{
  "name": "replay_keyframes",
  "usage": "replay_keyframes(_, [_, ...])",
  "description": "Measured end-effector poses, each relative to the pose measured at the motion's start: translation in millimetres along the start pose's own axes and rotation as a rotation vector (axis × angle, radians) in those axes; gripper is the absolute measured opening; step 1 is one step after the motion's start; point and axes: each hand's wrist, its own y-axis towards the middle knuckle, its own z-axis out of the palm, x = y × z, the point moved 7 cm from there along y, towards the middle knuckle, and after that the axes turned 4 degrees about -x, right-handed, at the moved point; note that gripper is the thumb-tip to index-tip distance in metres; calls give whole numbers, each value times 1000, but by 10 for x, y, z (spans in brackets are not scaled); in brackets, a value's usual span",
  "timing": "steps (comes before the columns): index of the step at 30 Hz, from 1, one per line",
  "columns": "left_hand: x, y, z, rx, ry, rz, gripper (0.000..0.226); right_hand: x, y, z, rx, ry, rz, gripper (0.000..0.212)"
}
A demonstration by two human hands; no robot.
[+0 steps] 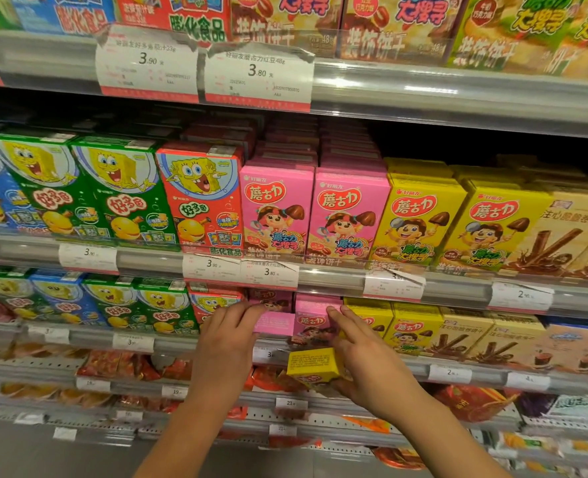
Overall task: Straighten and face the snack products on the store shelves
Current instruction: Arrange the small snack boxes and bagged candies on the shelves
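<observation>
Two hands: both of yours are at the third shelf [168, 343] from the top, among the pink boxes.
Left hand [225, 343]: your fingers [251, 310] lie fairly straight over the top of a pink box [273, 322] that sits tilted, its plain side panel turned outward. You press on it; no curl round it is visible.
Right hand [365, 360]: your index and middle fingers reach forward and touch the upper edge of the neighbouring pink box [311, 326], which stands front-facing. Your lower fingers and palm hold a yellow box [315, 367], tipped so that its printed back panel faces up, clear of the shelf and in front of its price rail.
Same shelf, right of your hands: yellow boxes [411, 331] stand upright and faced, then beige wafer-roll boxes [465, 339].
Same shelf, left of your hands: one red cartoon box [213, 303], then green boxes [140, 305] and a blue one, all upright.
Shelf above: red, pink and yellow boxes stand in tidy front-facing rows behind price tags [270, 272].
Lower shelves: red and orange bagged snacks, blurred.
</observation>
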Motion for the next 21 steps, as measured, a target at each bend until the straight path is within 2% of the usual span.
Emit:
replay_keyframes(6, [48,9,163,71,42,-7,64,-11,-6,19,10,-12,4,66])
replay_keyframes(10, [55,22,180,73,165,-13,57,-14,-8,16,13,-17,2,67])
replay_keyframes(13, [3,14,187,64,205,-1,63,-15,-3,16,11,-12,4,70])
replay_keyframes(18, [-45,61,195,77,218,-33,81,-12,-2,32,2,-4,6,55])
replay_keyframes(21, [-86,96,225,75,212,-41,79,1,8,39,-25,12,-1,48])
